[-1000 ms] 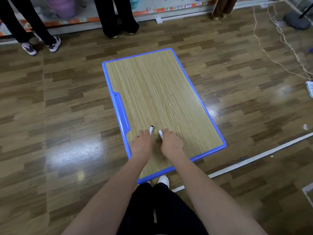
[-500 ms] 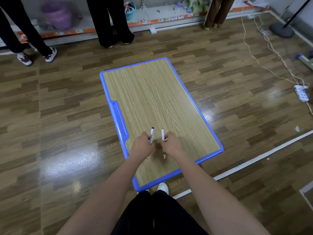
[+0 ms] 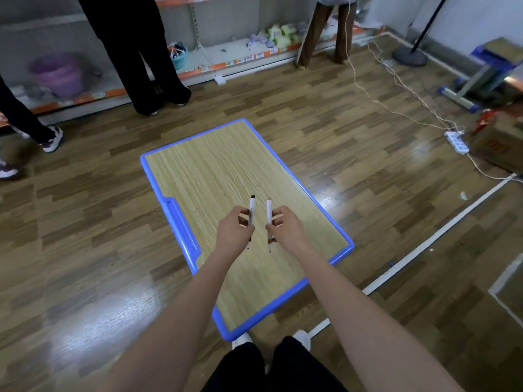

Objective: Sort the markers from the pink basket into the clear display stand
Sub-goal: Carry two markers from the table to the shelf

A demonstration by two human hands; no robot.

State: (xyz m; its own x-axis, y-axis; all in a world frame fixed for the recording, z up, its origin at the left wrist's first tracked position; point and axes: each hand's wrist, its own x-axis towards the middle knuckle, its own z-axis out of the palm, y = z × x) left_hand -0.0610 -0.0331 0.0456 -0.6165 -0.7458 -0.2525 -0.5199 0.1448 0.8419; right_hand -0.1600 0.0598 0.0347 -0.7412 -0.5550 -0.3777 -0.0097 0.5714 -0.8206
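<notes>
My left hand [image 3: 233, 230] grips a white marker with a black cap [image 3: 252, 207], held upright above the wooden table with the blue rim [image 3: 181, 227]. A second white marker [image 3: 268, 210] stands upright in my right hand [image 3: 285, 229], close beside the first. Both hands hover over the near half of the tabletop, a few centimetres apart. Neither a pink basket nor a clear display stand shows in this view.
Two people's legs [image 3: 141, 66] stand at the far left by a low shelf with a purple bucket [image 3: 58, 73]. A third person's legs [image 3: 325, 32] stand at the back. A power strip [image 3: 457, 142] and cables lie on the floor at right, by a cardboard box [image 3: 498, 142].
Both hands have lifted off the table with the markers, now held higher and upright. The view has tilted up, showing more of the room.
</notes>
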